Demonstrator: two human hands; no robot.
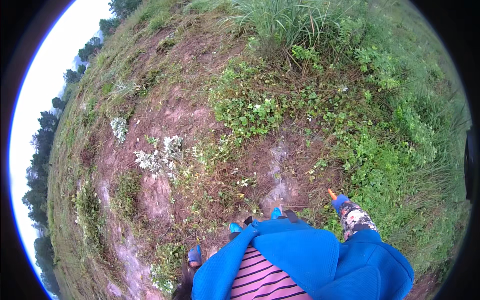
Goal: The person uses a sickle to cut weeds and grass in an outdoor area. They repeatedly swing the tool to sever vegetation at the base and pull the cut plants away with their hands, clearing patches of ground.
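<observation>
My right hand (339, 202), in a blue glove below a floral sleeve, is held out to the right of my body. It is closed on an orange object (332, 194), perhaps a tool handle; the rest of it cannot be made out. My left hand (194, 256), in a blue and purple glove, hangs low at the left of my blue jacket (292, 243). Whether it holds anything is too small to tell. Both hands are above low weeds and reddish soil. The tips of my blue shoes (276, 213) show below the jacket.
Leafy ground plants (251, 112) grow ahead, with a tall grass clump (288, 22) behind them. Pale-leaved plants (159, 155) stand on the bare reddish soil (187, 112) to the left. Dense green growth (397, 150) covers the right side. Trees (39, 161) line the far left.
</observation>
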